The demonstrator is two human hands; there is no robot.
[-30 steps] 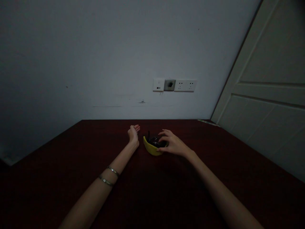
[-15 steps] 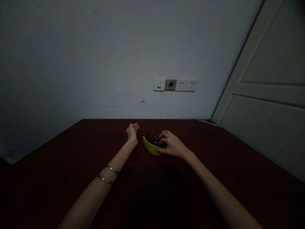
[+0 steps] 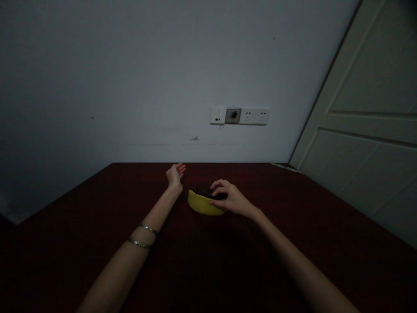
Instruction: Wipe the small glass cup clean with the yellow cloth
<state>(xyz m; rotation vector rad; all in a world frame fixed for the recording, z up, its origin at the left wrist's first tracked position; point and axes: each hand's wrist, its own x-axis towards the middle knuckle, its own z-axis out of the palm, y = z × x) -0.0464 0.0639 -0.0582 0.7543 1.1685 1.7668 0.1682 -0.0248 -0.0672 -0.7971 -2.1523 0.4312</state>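
A curved yellow case, open at the top, rests on the dark red table. Inside it is something black and shiny, partly hidden and too dark to name. My right hand grips the case's right end, thumb on the yellow front and fingers curled over the dark contents. To the left of the case and apart from it, my left hand is open, fingers stretched out and nothing in it. Two silver bangles circle my left forearm.
The dark red tabletop meets a pale wall at the back. White wall sockets and a grey plate sit above it. A panelled white door stands on the right. A thin strip lies at the table's far right edge.
The yellow case has turned so more of its front faces me, and its left end has shifted left. My left hand has moved slightly left and away, still open.
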